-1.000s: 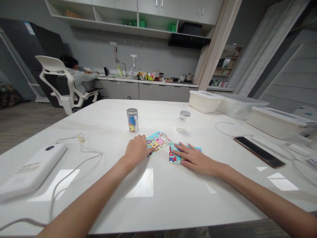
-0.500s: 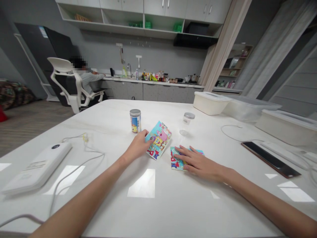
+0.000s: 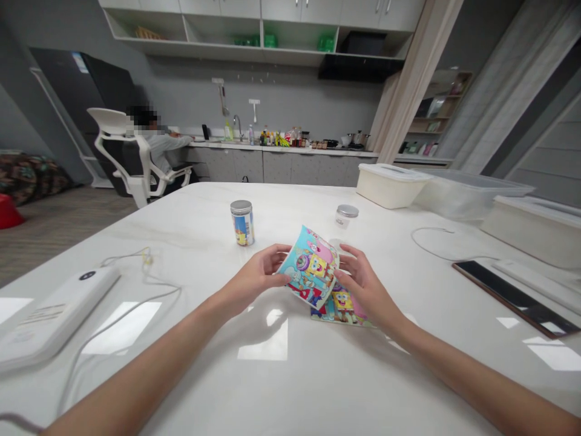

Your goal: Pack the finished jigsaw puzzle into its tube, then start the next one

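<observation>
Our left hand (image 3: 263,269) and right hand (image 3: 367,289) pinch opposite edges of a curved cartoon sheet (image 3: 313,266), tilted up, partly covering a second sheet (image 3: 344,310); we seem to be bending it, which calls next for even grip

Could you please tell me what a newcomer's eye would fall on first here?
Probably the bright cartoon card, held between the left hand and the right hand near mid-view. A second card lies partly hidden below it on the white table. Farther back, to the left, stands a silver-lidded jar.
</observation>
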The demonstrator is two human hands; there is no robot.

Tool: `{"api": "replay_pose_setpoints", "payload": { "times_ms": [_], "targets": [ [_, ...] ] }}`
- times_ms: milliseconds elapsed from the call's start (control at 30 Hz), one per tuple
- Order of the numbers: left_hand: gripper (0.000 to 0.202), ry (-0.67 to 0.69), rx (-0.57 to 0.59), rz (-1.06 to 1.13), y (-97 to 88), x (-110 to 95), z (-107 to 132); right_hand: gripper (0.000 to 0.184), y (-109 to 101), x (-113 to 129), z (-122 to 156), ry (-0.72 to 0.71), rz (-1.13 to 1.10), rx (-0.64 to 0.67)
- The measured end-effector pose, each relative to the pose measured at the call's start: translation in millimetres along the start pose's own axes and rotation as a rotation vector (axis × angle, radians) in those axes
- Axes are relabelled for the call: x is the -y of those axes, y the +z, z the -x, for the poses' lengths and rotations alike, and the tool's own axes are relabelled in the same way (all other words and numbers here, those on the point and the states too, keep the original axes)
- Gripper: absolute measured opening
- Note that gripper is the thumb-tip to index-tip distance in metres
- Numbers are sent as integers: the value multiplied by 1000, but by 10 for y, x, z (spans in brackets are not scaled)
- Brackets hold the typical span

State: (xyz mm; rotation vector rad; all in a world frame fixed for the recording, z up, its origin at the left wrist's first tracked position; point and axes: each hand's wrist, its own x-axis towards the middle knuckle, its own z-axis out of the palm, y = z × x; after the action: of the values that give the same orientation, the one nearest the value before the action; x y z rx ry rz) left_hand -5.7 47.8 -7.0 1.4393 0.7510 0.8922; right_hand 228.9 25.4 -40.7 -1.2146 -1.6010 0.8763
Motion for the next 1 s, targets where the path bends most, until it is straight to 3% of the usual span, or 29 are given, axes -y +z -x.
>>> {"api": "replay_pose_setpoints", "payload": {
  "times_ms": [167, 267, 367, 467, 633, 733, 867, 1000],
  "targets": [
    [48, 40, -168, 93, 105, -11, 9, 66, -81, 34, 32, -22, 65, -110],
    [39, 91, -302, 163, 169, -7, 8, 65, -72, 76, 48, -39, 71, -80],
    [30, 166, -362, 23, 204, 0, 32, 58, -36, 94, 76, -59, 32, -19],
    [23, 297, -315, -262, 219, -10, 99, 44, -14, 109, 85, -46, -80, -30],
    [50, 500, -61, -711, 242, -44, 204, 24, -43, 92, 6, 7, -246, -114],
    [50, 560, -5, -851, 246, -15, 203, 24, -70, 34, -40, -2, -199, -140],
    [54, 719, -57, -1114, 239, 91, 161, 47, -87, 35, 12, -230, 161, -190],
    [52, 748, -39, -1195, 282, 202, 150, 39, -53, 128, 151, -487, 403, 56]
  ]
}}
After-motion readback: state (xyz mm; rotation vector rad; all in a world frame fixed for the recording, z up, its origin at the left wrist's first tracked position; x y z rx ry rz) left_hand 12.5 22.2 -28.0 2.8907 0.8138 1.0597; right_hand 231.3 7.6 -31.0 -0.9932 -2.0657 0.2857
